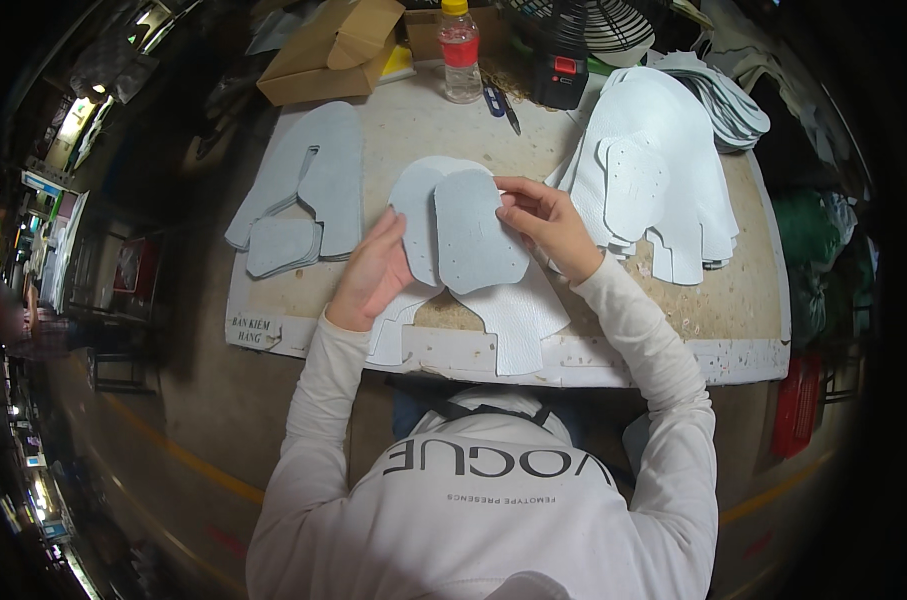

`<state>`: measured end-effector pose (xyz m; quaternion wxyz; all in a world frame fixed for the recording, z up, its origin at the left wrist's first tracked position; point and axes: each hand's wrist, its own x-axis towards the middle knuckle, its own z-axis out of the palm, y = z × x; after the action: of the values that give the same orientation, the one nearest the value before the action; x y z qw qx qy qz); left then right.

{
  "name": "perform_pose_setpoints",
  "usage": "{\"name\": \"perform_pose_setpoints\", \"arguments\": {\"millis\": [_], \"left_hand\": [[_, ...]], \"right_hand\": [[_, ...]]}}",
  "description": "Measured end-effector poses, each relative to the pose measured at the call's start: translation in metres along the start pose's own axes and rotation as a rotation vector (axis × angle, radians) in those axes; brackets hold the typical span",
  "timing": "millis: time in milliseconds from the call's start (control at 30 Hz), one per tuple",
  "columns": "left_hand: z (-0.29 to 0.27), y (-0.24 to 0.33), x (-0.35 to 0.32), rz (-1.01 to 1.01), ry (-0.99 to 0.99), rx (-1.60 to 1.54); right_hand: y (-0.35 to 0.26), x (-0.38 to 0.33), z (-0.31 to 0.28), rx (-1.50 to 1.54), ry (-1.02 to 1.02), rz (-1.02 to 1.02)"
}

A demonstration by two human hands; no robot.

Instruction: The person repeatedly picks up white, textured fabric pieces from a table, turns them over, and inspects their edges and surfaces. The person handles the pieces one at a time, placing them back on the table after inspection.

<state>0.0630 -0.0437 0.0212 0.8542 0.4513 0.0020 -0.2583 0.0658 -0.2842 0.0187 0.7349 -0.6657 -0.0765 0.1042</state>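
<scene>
My right hand [551, 222] pinches the right edge of a grey rounded leather piece [481, 230], its corners dotted with small holes. A second grey rounded piece [418, 245] lies partly behind it. My left hand [375, 268] grips that second piece at its left edge; some of its fingers are hidden behind. Both pieces are held just over a white grained leather panel [518, 325] with cut-out legs, lying at the table's front edge.
Grey cut panels [331, 180] and small rounded pieces [283, 245] are stacked at left. White panels [663, 110] pile up at right, one small holed piece [633, 190] on top. Behind stand a cardboard box [328, 50], a bottle [461, 60], pens [501, 105] and a fan [593, 25].
</scene>
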Motion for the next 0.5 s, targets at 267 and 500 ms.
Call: {"name": "perform_pose_setpoints", "arguments": {"millis": [267,500], "left_hand": [[0.022,-0.02,0.001,-0.036,-0.027,0.14],[-0.004,0.006,-0.012,0.081,0.024,0.683]], "right_hand": [[0.033,0.006,0.009,-0.345,0.107,-0.332],[0.02,0.003,0.013,-0.455,0.158,-0.365]]}}
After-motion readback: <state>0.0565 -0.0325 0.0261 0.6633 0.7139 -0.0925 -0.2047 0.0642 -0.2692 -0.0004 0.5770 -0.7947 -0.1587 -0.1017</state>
